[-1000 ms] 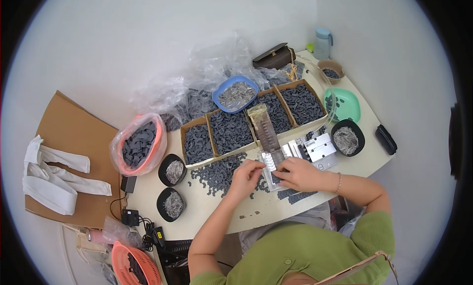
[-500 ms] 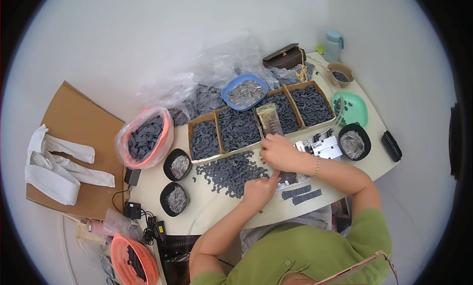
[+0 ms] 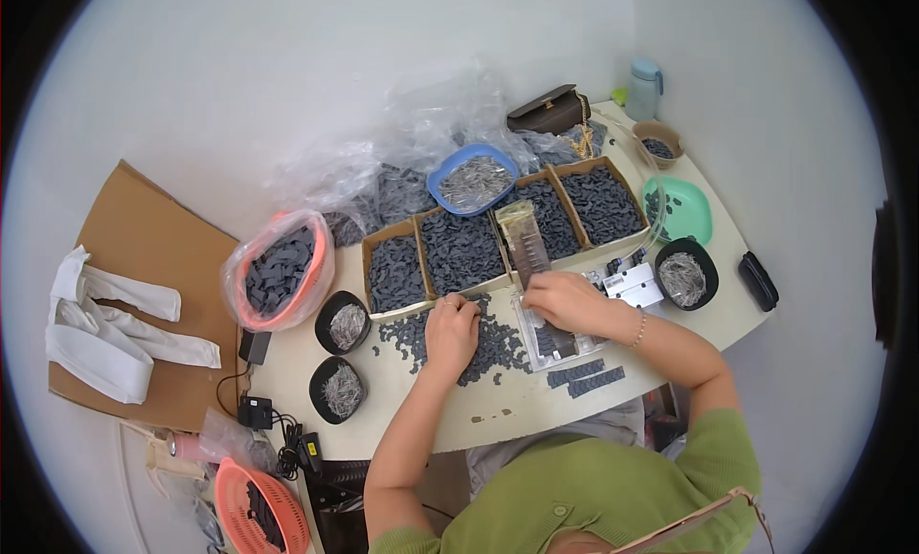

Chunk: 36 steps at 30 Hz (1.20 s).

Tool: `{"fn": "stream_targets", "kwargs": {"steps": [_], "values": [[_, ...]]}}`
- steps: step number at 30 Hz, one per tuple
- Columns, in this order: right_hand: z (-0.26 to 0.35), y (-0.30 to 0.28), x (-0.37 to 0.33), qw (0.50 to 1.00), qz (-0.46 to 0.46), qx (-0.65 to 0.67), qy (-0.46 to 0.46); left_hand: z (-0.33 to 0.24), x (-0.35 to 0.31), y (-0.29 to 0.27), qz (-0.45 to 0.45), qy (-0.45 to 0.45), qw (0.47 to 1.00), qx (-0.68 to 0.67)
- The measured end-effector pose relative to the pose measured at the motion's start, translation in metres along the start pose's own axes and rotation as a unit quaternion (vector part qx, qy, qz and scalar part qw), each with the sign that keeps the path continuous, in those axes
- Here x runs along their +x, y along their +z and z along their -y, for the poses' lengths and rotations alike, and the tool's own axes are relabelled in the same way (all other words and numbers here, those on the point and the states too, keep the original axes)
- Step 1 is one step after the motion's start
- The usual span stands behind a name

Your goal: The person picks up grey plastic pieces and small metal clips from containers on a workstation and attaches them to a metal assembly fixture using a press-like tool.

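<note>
Your table (image 3: 498, 410) is crowded out to its edges, so most of the risk is a stray elbow or sleeve.

The three cardboard trays (image 3: 459, 252) of dark pieces sit just beyond your hands; a forward reach could catch their low walls and tip them.

The loose heap of dark pieces (image 3: 488, 348) lies spread between your hands, with some near the table's front edge. A sweep of your left forearm would likely send them to the floor.

The clear fixture tray (image 3: 548, 336) lies under your right hand; it tilts up against the trays, so a push could slide it.

The short rows of finished pieces (image 3: 586, 374) lie near the front edge and look easy to scatter.

Left hand (image 3: 452, 332): palm down on the heap, fingers curled; cannot tell whether it grips anything.

Right hand (image 3: 567, 303): closed loosely over the fixture tray; contents of the grip hidden.
</note>
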State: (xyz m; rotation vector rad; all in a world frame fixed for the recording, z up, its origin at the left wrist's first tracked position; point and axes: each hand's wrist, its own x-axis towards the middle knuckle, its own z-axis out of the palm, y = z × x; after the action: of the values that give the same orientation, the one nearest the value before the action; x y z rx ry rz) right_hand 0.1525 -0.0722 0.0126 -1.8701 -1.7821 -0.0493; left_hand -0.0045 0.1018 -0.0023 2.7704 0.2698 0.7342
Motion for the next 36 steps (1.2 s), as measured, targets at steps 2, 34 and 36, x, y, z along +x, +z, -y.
{"fn": "stream_targets", "kwargs": {"steps": [2, 34, 36], "values": [[-0.001, 0.0, -0.018, 0.996, 0.03, -0.068, -0.042, -0.004, 0.004, 0.002, -0.018, 0.025, 0.999, -0.027], [0.007, 0.035, 0.027, 0.99, -0.025, -0.096, -0.1, 0.007, -0.012, -0.007, -0.012, -0.028, 0.999, -0.015], [0.006, 0.049, 0.045, 0.986, -0.027, -0.105, -0.124, 0.002, -0.007, -0.004, 0.029, -0.022, 0.999, 0.016]]}}
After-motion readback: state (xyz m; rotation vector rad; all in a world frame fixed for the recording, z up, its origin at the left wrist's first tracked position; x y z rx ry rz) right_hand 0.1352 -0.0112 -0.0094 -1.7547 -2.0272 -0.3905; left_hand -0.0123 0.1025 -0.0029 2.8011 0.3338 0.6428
